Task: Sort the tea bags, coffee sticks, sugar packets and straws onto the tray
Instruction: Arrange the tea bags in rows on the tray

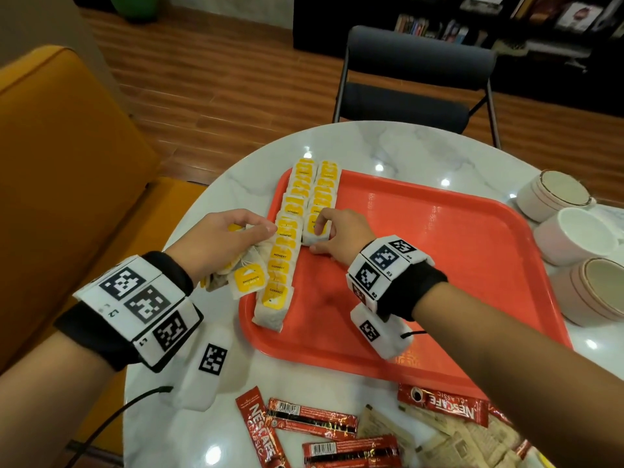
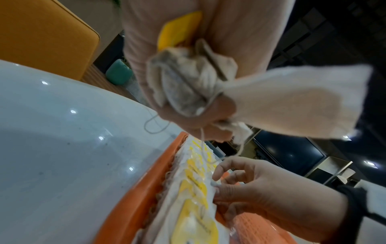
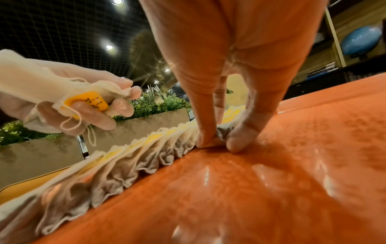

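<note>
A red tray (image 1: 439, 265) lies on the round marble table (image 1: 388, 143). Two rows of tea bags with yellow tags run along its left side: a long row (image 1: 287, 244) and a shorter one (image 1: 324, 194) beside it. My right hand (image 1: 317, 236) pinches the nearest tea bag (image 1: 312, 238) of the shorter row between thumb and fingers, down on the tray floor (image 3: 271, 181). My left hand (image 1: 250, 238) grips a bunch of loose tea bags (image 1: 246, 275) just above the tray's left edge; in the left wrist view the bunch (image 2: 188, 85) has strings dangling.
Red coffee sticks (image 1: 310, 422) and brown sugar packets (image 1: 449, 437) lie on the table in front of the tray. Three cups (image 1: 580, 236) stand by its right edge. A dark chair (image 1: 415, 79) is across the table and an orange sofa (image 1: 67, 163) on the left.
</note>
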